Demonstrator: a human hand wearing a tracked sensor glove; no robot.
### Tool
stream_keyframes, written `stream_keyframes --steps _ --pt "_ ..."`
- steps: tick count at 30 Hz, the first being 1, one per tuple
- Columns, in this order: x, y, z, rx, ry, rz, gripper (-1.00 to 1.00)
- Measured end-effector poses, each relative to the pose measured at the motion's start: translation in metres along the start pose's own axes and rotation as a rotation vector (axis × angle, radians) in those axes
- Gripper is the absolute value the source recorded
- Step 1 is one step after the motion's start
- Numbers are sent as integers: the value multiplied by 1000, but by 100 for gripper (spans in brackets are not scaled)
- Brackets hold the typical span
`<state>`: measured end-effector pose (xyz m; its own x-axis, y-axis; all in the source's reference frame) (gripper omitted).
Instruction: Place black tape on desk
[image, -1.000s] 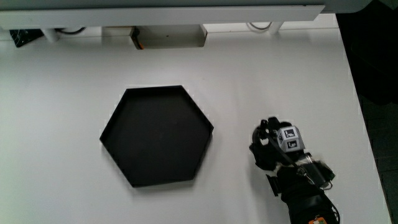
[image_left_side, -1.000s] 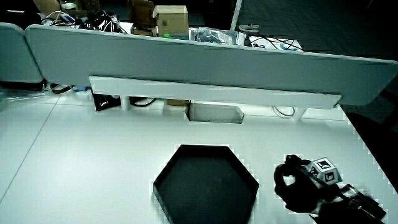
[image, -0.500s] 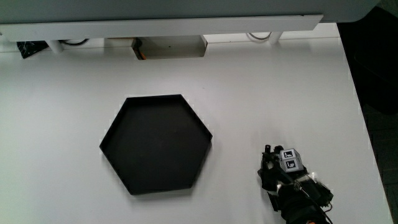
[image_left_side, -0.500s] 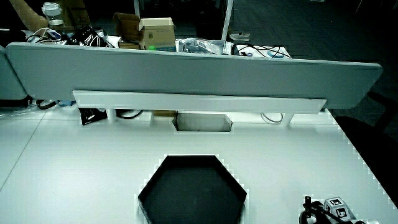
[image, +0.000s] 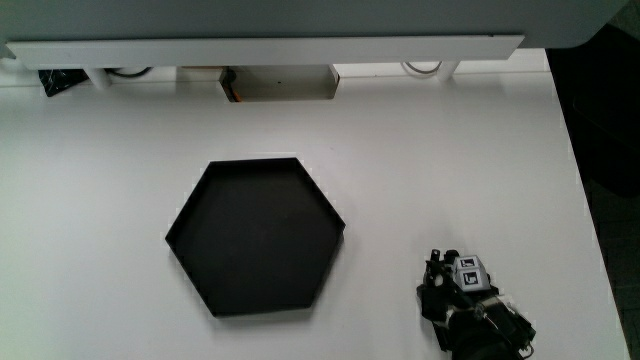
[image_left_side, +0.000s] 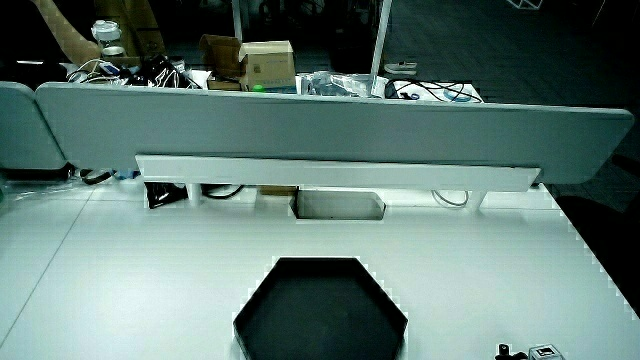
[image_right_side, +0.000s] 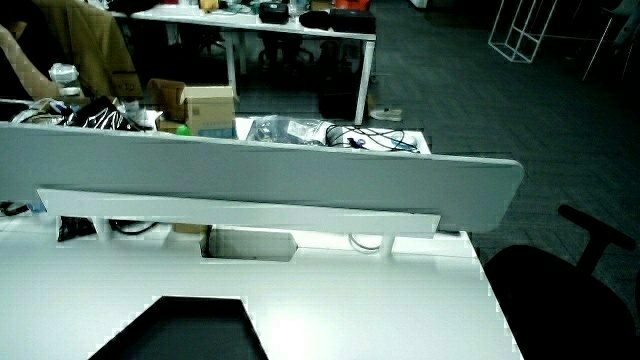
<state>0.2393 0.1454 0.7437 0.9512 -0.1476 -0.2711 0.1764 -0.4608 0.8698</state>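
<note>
- One white table (image: 100, 200) fills the main view, and most of its surface is bare.
- One low grey partition (image_left_side: 330, 130) runs along the table's edge farthest from the person. It shows in both side views (image_right_side: 250, 170), with a white rail (image_left_side: 335, 172) fixed just below it.
- One black hexagonal tray (image: 256, 236) lies flat near the middle of the table with nothing in it. It shows in both side views, in full in one (image_left_side: 320, 310) and cut off in the other (image_right_side: 185, 330).
- One gloved hand (image: 462, 310) rests low over the table beside the tray and apart from it. It is nearer to the person than the tray's middle, and its forearm (image: 490, 335) reaches toward the person's edge of the table.
- One small patterned cube (image: 468, 272) sits on the back of the hand; its top just shows in a side view (image_left_side: 545, 352).
- No black tape can be made out against the black glove, so I cannot tell where it lies or whether the hand is gripping it.
</note>
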Motion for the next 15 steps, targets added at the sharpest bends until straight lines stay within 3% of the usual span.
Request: stream_keyframes --steps 2,3,5,10,15 --pt "4 5 -14 -30 -31 -83 -83" --pt "5 -8 -7 -7 34 12 -92" --pt "13 -5 -20 -14 60 2 -100" --pt "42 -25 -18 113 208 68 -100" --pt "61 -39 -14 202 278 73 -100"
